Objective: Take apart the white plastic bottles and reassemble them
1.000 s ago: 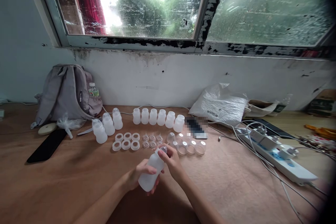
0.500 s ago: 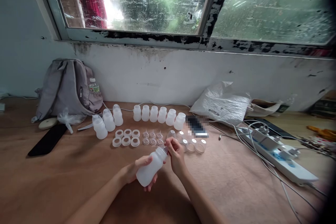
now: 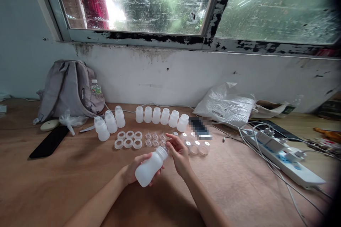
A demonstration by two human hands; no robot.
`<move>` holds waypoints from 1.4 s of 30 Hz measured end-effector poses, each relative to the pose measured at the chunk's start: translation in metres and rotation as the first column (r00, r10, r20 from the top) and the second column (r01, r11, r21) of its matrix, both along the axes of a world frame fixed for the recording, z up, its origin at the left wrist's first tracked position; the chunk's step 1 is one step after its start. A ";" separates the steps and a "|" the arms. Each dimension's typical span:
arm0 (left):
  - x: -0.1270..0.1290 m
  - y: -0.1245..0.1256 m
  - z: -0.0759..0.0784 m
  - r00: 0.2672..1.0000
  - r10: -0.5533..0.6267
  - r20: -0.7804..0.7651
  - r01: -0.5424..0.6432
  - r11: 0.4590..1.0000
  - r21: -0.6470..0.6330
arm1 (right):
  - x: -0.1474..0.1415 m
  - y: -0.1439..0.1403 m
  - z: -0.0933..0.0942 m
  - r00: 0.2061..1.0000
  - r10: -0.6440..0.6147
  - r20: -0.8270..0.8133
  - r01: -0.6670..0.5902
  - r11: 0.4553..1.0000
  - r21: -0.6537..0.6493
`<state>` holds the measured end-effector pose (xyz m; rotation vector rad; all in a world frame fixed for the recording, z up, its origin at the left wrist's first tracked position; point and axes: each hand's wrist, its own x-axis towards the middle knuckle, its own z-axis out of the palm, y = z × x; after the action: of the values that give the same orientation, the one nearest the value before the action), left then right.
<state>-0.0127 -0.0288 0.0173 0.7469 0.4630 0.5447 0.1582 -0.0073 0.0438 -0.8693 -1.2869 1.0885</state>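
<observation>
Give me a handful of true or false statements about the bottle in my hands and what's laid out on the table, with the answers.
1. The left hand holds a white bottle tilted, its neck toward the right hand. True.
2. The held bottle has a ring screwed on. False: its neck is bare.
3. Six open bottles stand in a row near the wall. True.
4. The white rings are stacked in one pile. False: they lie flat in two rows.
5. A grey backpack leans against the wall on the left. True.
6. The power strip hangs from the window. False: it lies on the table.

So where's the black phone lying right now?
The black phone lies flat on the table's far left, just in front of the grey backpack.
</observation>
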 end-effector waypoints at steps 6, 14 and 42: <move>-0.001 -0.001 0.002 0.993 0.099 -0.066 -0.101 0.994 -0.028 | 0.000 0.002 -0.004 0.997 0.042 -0.057 -0.048 0.993 -0.110; 0.000 -0.005 0.009 0.993 0.086 -0.086 -0.090 0.995 -0.050 | 0.000 0.003 -0.007 0.987 0.132 -0.090 -0.147 0.972 -0.182; -0.011 0.010 0.011 0.413 0.909 -0.060 0.001 0.065 0.998 | -0.001 0.009 -0.032 0.863 -0.360 0.354 0.254 0.916 0.311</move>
<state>-0.0238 -0.0184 0.0279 2.1333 1.3320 1.3474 0.1572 0.0017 0.0115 -1.0958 -1.5224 0.4824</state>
